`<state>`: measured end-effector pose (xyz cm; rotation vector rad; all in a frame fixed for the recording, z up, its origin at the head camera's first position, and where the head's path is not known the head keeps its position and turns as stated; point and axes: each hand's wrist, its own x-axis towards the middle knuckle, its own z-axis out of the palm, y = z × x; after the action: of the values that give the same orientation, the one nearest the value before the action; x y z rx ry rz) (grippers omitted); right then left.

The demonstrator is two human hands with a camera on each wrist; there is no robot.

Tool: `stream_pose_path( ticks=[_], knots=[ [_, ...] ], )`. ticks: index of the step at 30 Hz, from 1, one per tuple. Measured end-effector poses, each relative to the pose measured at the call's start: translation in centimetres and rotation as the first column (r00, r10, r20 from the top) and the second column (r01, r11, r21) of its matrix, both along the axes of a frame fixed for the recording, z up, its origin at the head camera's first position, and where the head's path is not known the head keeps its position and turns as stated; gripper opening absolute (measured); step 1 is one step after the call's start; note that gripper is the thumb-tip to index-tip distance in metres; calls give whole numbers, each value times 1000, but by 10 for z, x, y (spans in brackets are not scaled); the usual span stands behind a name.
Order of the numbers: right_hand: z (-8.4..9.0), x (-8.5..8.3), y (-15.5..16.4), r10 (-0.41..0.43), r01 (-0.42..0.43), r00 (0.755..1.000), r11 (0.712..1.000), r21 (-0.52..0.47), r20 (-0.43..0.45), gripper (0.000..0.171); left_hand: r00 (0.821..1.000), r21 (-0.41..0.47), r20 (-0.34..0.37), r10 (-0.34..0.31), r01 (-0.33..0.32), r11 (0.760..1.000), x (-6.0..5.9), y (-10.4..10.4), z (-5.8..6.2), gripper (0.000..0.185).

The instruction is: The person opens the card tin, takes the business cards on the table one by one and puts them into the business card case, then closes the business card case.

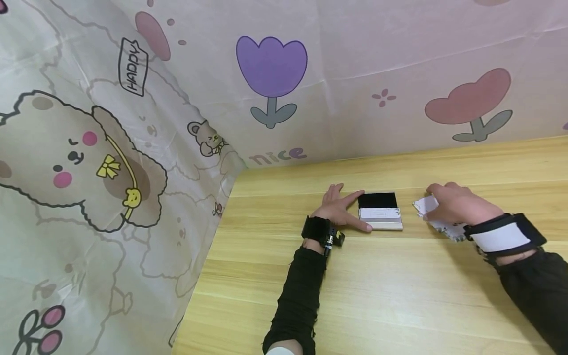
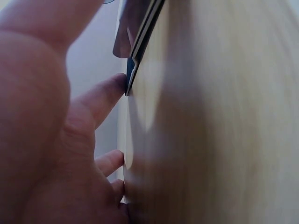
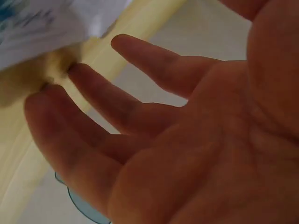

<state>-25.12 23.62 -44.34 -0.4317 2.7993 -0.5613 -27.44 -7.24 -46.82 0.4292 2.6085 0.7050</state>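
Note:
A small flat rectangular booklet (image 1: 379, 212), black on its upper part and white with faint print below, lies on the table. My left hand (image 1: 335, 209) is spread at its left side, thumb at the lower corner and index finger at the upper one. The left wrist view shows the booklet's thin dark edge (image 2: 132, 74), a shiny flap raised beside it. Over to the right, my right hand (image 1: 459, 203) is above white printed paper (image 1: 426, 204) with jagged edges. In the right wrist view its fingers are loosely bent beside the paper (image 3: 51, 28).
The wood-grain table (image 1: 377, 291) meets a patterned cloth (image 1: 333, 133) at the back and another cloth side (image 1: 186, 246) at the left. Black straps (image 1: 510, 236) are around both wrists.

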Motion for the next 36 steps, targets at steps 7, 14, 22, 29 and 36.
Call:
stream_pose_path(
  ticks=[7, 14, 22, 29, 36],
  knots=[
    [-1, -1, 6, -19, 20, 999, 999, -26, 38, 66, 1000, 6, 0, 3, -3, 1000, 0, 0, -1, 108],
    [3, -2, 6, -87, 90, 995, 994, -60, 52, 80, 1000, 15, 1, 13, -13, 1000, 1, -1, -1, 107],
    [6, -3, 5, -128, 129, 992, 987, -100, 19, 64, 1000, 2, 7, 7, -7, 1000, 2, 0, 0, 107],
    [7, -3, 6, -132, 124, 989, 986, -109, -66, 51, 1000, -15, 5, 10, -10, 1000, 0, 1, 1, 107],
    [6, -4, 2, -143, 136, 989, 980, -146, -39, 50, 1000, -22, 3, 7, -7, 1000, 1, 1, 2, 107]
  ],
)
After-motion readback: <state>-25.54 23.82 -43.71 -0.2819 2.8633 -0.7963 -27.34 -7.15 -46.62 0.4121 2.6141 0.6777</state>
